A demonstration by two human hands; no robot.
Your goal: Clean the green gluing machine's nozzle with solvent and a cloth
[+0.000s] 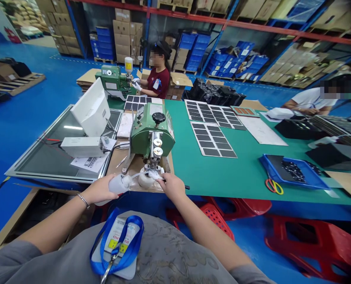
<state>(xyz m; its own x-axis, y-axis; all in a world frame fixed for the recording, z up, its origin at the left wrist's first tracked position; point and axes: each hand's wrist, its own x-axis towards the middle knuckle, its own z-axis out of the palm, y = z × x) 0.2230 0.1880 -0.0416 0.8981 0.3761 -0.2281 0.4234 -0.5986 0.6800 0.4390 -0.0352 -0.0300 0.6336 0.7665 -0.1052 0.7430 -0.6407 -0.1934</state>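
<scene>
My left hand (103,188) is wrapped round a translucent squeeze bottle (120,184), which lies tilted with its thin nozzle pointing right. The nozzle tip reaches a crumpled white cloth (154,174) under the head of the green machine (152,132). Pinched in the fingers of my right hand (173,185) is the right side of this cloth. A round white part (146,180) sits just below the machine head, partly covered by the cloth. Two metal knobs (157,146) show on the machine's front, above my hands.
Sheets of dark rectangles (213,140) lie on the green table (181,173). Scissors (273,186) rest beside a blue tray (294,173). A white monitor (91,110) and grey box (82,147) stand left. Co-workers sit across the table (157,81) and far right. Red stools (320,244) stand below.
</scene>
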